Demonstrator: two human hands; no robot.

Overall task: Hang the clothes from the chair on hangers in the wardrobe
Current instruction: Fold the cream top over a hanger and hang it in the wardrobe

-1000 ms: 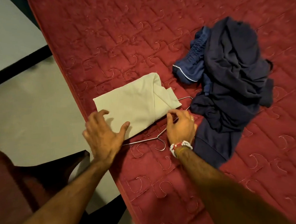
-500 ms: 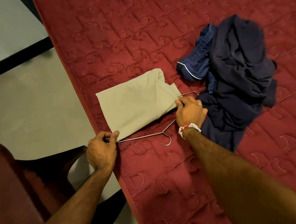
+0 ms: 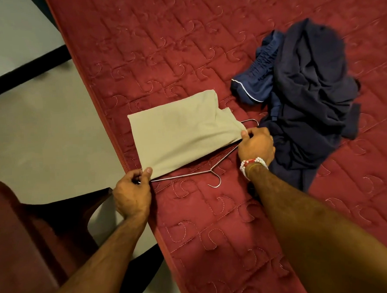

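We look down on a red quilted mattress (image 3: 182,46), where the folded beige garment (image 3: 180,129) lies flat near the bed's left edge. It rests on top of a wire hanger (image 3: 210,170). The hanger's two sloping arms and its hook stick out from under the cloth's near edge, and the hook points toward us. One rounded end of the wire shows past the cloth's far right corner.

The left grip (image 3: 132,194) is curled at the near left corner of the beige garment, with the thumb pressed on the cloth. A glint of metal shows between the fingers (probably the hanger's end, though we cannot tell for sure). The right grip (image 3: 256,147) pinches the cloth's bunched right edge between thumb and fingers, just over the wire. A beaded bracelet (image 3: 253,164) circles that wrist.

Just beside the right grip lies a heap of dark navy clothes (image 3: 308,95), with blue shorts (image 3: 256,82) trimmed in white tucked against its left side. A dark reddish chair (image 3: 24,233) stands on the pale floor (image 3: 41,132) at lower left, close to the mattress edge.
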